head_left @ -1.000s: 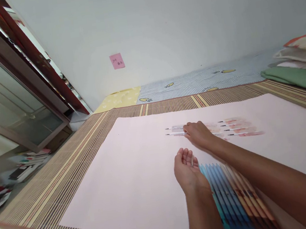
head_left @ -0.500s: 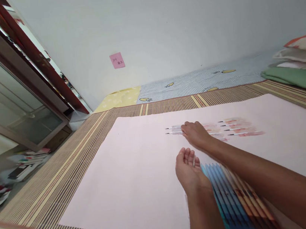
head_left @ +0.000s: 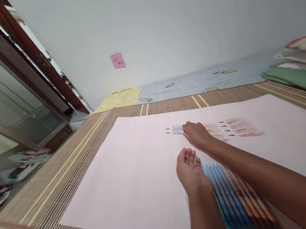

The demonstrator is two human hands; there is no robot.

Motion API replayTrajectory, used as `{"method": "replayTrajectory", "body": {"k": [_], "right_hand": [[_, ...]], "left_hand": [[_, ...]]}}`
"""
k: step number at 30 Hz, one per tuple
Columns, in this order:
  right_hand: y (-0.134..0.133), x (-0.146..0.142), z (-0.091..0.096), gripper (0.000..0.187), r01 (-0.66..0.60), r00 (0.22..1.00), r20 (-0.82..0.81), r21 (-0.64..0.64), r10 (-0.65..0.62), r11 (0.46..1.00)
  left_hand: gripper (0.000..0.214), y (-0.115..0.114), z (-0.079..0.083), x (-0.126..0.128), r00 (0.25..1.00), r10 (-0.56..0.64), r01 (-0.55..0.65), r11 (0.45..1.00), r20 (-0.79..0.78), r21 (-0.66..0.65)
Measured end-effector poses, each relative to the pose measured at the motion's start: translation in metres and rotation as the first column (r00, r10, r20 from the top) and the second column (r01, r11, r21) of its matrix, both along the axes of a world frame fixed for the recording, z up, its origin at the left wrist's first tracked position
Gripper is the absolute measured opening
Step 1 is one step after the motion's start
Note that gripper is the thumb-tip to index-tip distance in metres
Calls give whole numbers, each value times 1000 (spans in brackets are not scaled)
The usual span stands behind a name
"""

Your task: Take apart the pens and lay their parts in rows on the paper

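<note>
My right hand [head_left: 196,133] reaches over the pale pink sheet [head_left: 115,172], its fingers closed at a slim pen refill [head_left: 174,132] with a dark tip. Another refill [head_left: 173,127] lies alongside, pointing left. To the right, several more refills [head_left: 241,129] lie in a column, with reddish and orange tints along them. Nearer to me, my left hand [head_left: 189,168] is turned palm up with curled fingers. A small whitish thing shows between those fingers, too hidden to name. Under and beside my forearms lies a row of pens [head_left: 227,191], blue on the left and orange on the right.
The sheet lies on a striped mat [head_left: 71,159]. Folded cloths [head_left: 299,72] are stacked at the back right. A pink note [head_left: 117,60] sticks to the wall behind. At the left are a glass-panelled door [head_left: 16,87] and a pile of things on the floor.
Both hands keep nearly the same place and pose. The refill at my right fingers has shifted slightly closer to the one beyond it.
</note>
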State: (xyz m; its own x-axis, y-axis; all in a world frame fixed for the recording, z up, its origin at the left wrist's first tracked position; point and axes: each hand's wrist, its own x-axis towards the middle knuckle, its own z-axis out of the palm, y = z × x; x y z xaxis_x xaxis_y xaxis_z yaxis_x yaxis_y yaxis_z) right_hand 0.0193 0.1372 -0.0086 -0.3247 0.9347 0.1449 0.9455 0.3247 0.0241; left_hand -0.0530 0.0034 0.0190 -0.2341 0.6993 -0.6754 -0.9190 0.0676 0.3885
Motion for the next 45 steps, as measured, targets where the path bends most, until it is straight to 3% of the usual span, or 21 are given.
{"method": "replayTrajectory", "body": {"k": [6,13,20,28,38,45], "right_hand": [[-3,2,6,21,32,999,-18,12,-31,999],[0,28,20,27,30,993,-111,-11,-31,999],[0,20,7,14,-62,992,-111,-6,61,998],[7,8,-2,13,-150,988,-19,64,151,987],[10,5,-7,25,-153,988,48,107,149,982],[9,2,-12,17,-180,983,40,107,177,978]], "left_hand": [[13,1,-1,0,1000,2,-2,1000,3,7],[13,2,0,0,1000,8,-8,1000,12,0],[12,1,2,2,1000,0,0,1000,13,1],[9,1,0,2,1000,-9,9,1000,7,-1],[13,1,0,2,1000,-15,15,1000,17,2],[13,1,0,1,999,-7,7,1000,33,-7]]}}
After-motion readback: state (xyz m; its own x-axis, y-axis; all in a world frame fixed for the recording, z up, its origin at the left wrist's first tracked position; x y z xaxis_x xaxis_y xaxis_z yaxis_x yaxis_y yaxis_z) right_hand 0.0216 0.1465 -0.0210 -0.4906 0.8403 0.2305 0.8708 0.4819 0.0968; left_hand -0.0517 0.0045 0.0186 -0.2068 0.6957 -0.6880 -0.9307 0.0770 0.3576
